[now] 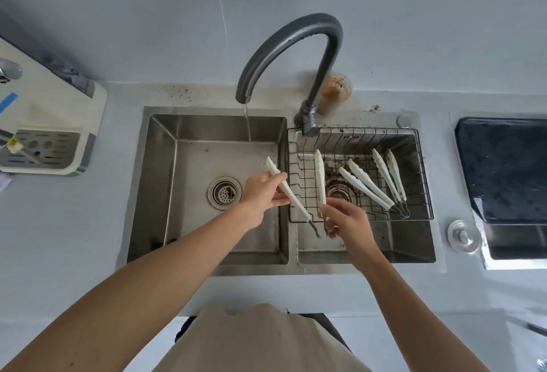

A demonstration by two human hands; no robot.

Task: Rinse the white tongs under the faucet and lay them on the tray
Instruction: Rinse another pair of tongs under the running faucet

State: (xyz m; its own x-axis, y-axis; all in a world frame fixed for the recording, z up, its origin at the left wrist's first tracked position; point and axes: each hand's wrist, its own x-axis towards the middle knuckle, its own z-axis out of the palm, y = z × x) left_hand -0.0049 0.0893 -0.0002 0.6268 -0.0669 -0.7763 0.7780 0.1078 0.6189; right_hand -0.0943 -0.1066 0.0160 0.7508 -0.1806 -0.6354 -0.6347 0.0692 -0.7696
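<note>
Both hands were on one pair of white tongs (288,192), arms spread in a V over the divider between the two sink basins (165,194). Left hand (260,194) gripped the left arm mid-length, thumb on top, fingers curled under. Right hand (346,217) pinched the right arm low, near the metal hinge end, fingertips together on it. Faucet (293,46) was running into the left basin; tong tips sat right of the stream, not in it. Two more pairs (376,185) lay in the wire tray (423,182) in the right basin.
</note>
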